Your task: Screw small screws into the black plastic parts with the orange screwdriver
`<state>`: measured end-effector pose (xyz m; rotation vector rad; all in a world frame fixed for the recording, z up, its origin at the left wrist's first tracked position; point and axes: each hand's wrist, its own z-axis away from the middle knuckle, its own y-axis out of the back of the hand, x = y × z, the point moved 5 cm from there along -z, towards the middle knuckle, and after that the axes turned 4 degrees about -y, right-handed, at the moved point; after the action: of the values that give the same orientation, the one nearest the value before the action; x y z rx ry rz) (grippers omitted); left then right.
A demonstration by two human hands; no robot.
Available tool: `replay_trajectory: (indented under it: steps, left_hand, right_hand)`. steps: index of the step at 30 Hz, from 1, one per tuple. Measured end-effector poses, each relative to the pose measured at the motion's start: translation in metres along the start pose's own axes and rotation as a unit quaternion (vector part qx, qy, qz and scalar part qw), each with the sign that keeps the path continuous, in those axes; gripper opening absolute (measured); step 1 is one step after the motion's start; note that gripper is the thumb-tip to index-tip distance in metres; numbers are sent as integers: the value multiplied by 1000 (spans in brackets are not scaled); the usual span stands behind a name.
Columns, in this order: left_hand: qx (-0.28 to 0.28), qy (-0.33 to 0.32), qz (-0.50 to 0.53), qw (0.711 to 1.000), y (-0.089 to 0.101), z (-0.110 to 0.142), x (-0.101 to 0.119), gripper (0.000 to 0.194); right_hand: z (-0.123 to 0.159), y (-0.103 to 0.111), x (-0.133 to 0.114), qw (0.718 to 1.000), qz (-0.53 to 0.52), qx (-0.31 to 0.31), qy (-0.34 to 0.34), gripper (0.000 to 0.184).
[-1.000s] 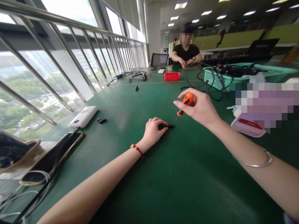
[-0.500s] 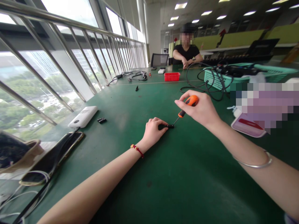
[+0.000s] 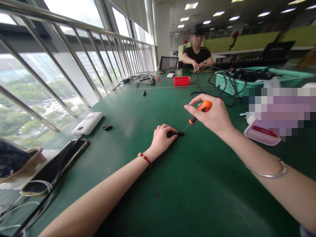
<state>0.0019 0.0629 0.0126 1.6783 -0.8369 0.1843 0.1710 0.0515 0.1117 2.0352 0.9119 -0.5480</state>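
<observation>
Near the middle of the green table (image 3: 158, 184), my left hand (image 3: 163, 138) pinches a small black elongated part (image 3: 180, 133) against the surface. My fingers cover part of it, and its exact kind cannot be made out. My right hand (image 3: 214, 113) is closed on the orange-and-black handle of a screwdriver (image 3: 204, 106), its thumb and index finger reaching past the handle. The screwdriver slants down to the left, and its thin shaft meets the right end of the black part. Left of my left hand lies a separate small black piece (image 3: 107, 127).
On the left are a white power bank (image 3: 88, 123) and a phone (image 3: 53, 169) with cables. Farther back stand a red basket (image 3: 182, 81) and a teal basket (image 3: 228, 84) with black cables. A person (image 3: 197, 54) sits at the far end. A metal railing (image 3: 81, 36) runs along the left.
The screwdriver handle has shifted slightly to the right in my right hand, and its shaft still meets the black part. My left hand has stayed in place.
</observation>
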Motion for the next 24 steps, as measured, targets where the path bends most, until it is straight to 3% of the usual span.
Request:
replay_trajectory:
  steps: [4,9,18,24]
  left_hand:
    - [-2,3,-2,1000,0,0,1,14]
    - [-4,5,0,1000,1,0,2,15]
    - [0,3,-3,1000,1,-1,1,14]
    - [-1,4,-1,1000,2,0,2,14]
  right_hand:
    - [-1,-3,3,999,-21,-35,5,15]
    - [-3,-9,7,996,-53,-68,18,44]
    - [-1,-4,3,999,-23,-36,2,18]
    - [-2,-8,7,997,-54,-58,8,42]
